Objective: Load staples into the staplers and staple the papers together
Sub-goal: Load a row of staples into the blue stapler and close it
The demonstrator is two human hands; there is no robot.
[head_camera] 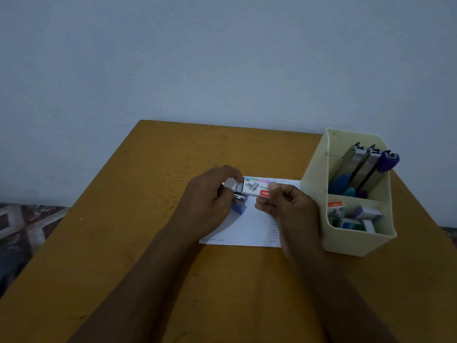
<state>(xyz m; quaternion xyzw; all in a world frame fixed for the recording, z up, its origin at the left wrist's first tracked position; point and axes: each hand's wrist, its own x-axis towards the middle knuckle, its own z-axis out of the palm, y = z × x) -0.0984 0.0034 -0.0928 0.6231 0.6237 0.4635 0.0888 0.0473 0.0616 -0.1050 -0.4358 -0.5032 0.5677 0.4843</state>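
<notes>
My right hand (288, 206) grips a white staple box (256, 188) by its right end, above the white papers (249, 229) on the table. At the box's open left end my left hand (210, 201) pinches the grey inner tray or staples (238, 186). A blue stapler (238, 203) sits under my left hand, held against the palm and mostly hidden. Whether a staple strip is out of the box I cannot tell.
A cream organiser (358, 238) stands at the right on the yellow-brown table (148, 256). Its back compartment holds several open staplers (363, 169); its front one holds small staple boxes (356, 217). The wall is just behind the table's far edge.
</notes>
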